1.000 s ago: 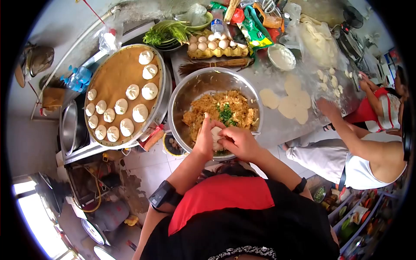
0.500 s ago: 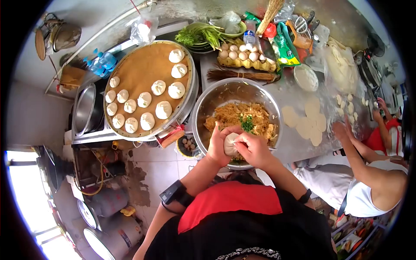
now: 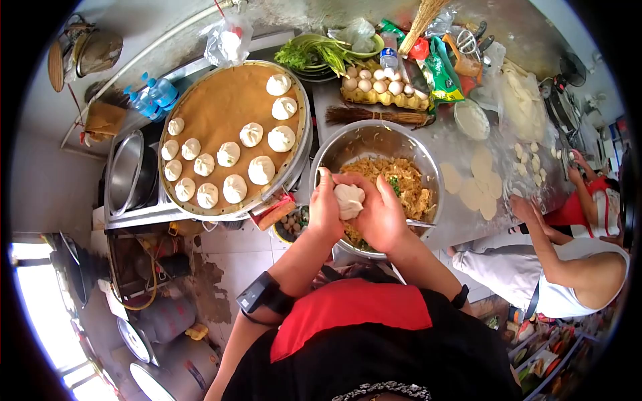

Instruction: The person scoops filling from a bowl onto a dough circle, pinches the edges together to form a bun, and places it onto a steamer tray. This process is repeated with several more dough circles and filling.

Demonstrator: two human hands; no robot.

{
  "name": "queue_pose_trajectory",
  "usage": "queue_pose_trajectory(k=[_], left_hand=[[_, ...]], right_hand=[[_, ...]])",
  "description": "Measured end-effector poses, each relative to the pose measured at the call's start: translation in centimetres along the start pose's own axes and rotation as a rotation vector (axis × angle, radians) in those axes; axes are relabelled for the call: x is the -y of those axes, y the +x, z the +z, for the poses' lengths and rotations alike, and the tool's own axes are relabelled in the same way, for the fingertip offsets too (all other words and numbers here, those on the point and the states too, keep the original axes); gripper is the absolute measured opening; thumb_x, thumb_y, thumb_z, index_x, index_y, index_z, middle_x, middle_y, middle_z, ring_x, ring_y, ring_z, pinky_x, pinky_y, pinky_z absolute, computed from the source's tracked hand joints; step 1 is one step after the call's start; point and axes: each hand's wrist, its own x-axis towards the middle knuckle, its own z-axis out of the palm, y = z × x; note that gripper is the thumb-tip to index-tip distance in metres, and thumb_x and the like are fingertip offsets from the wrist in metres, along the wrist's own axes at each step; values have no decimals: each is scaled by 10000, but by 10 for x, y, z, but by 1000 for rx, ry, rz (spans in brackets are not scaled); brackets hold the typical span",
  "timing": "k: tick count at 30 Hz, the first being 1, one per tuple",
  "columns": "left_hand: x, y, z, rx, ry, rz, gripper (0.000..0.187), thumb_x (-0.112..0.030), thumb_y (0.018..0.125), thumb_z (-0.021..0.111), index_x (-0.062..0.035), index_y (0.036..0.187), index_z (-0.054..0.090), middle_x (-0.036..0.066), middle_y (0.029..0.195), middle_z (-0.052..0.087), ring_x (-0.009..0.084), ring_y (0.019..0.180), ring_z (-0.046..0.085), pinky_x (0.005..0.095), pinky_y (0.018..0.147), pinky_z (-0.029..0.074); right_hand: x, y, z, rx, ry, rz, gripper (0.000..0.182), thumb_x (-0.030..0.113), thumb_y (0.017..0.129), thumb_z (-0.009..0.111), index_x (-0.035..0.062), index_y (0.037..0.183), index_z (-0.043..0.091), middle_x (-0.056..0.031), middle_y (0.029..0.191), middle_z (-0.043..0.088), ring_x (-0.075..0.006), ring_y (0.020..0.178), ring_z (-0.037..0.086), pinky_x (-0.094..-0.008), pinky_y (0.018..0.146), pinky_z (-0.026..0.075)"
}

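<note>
A pleated, filled bun (image 3: 349, 200) sits cupped between my two hands over the near side of a large steel bowl (image 3: 436, 175). My left hand (image 3: 326, 212) holds it from the left, thumb pointing up. From the right, my right hand (image 3: 384, 217) curves around it, its thumb raised and apart. Orange-brown shredded filling (image 3: 408, 182) with some chopped greens lies in the bowl, partly hidden by my hands. A metal handle (image 3: 421, 223) rests across the bowl's right rim. Left of the bowl, several finished buns (image 3: 261, 170) stand on a round, cloth-lined steamer tray (image 3: 214, 100).
Flat dough rounds (image 3: 480, 187) lie right of the bowl, near dough pieces (image 3: 533, 160). Behind are an egg carton (image 3: 384, 97), a whisk broom (image 3: 378, 117) and leafy greens (image 3: 309, 53). A co-worker in a white top (image 3: 582, 277) works at the right; another person stands beyond.
My right hand has gone from pinching the bun's top to cupping its side. The bun has moved slightly up and left within my hands. The view has shifted slightly.
</note>
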Motion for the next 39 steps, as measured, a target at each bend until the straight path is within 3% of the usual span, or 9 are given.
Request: queue_pose_trajectory(k=[3,8,15,16,20,23,28,32,39], left_hand=[[-10,-2,-5,150,244,208,550,-482,990,288,-33,1021,603,106,1080,606,178,925,587,334,858,476],[-51,21,-37,570,1085,929,888,-294,496,896,-13,1246,513,185,1264,506,311,1173,507,382,932,448],[-101,37,-52,742,1135,773,718,-90,503,860,-38,1160,575,193,1268,480,313,1117,535,372,918,456],[-104,44,-54,701,1076,900,598,-37,533,834,-36,1081,595,149,1118,575,280,980,603,341,830,505],[-135,88,-73,360,794,321,534,-75,627,838,-17,1089,578,56,977,636,125,885,588,277,771,497],[-185,143,-67,-2,810,442,426,-73,733,763,-19,1110,574,90,964,615,166,839,594,305,735,510],[-196,310,-157,-236,1318,494,451,-390,796,667,-52,1091,623,122,1008,654,249,917,618,364,822,475],[-202,276,-122,-360,1147,309,456,-444,844,525,-88,1104,642,122,1077,651,299,1030,590,390,903,435],[-194,281,-138,-37,1145,382,389,-236,775,589,-46,1112,631,176,1087,627,267,1033,587,363,894,446]], right_hand=[[2,3,22,-48,-18,37,613,532,958,260,67,1320,429,-92,1314,492,-239,1174,500,-423,978,397],[-6,15,23,-111,-108,-1,696,586,924,330,41,1353,385,-106,1265,511,-228,1167,503,-363,952,411],[-14,35,43,-70,-66,-12,662,572,933,328,76,1369,362,-115,1270,502,-244,1162,493,-380,943,405],[-15,36,43,-134,-92,-35,654,561,936,335,72,1370,360,-115,1280,495,-245,1170,484,-392,949,400],[-15,23,36,-279,-147,-155,602,490,949,374,55,1366,367,-113,1325,466,-254,1210,440,-447,977,382],[-14,-3,23,-412,-226,-249,571,480,948,354,63,1335,414,-140,1329,463,-266,1239,420,-452,973,387],[-28,-44,5,-586,-143,-385,504,436,959,363,62,1282,463,-128,1263,520,-235,1152,492,-420,906,446],[-36,-71,-4,-676,-99,-438,464,415,967,363,65,1239,497,-112,1205,567,-211,1092,537,-395,865,476],[-40,-82,-9,-677,-79,-498,443,387,968,371,51,1230,494,-123,1193,576,-218,1071,555,-376,855,486]])
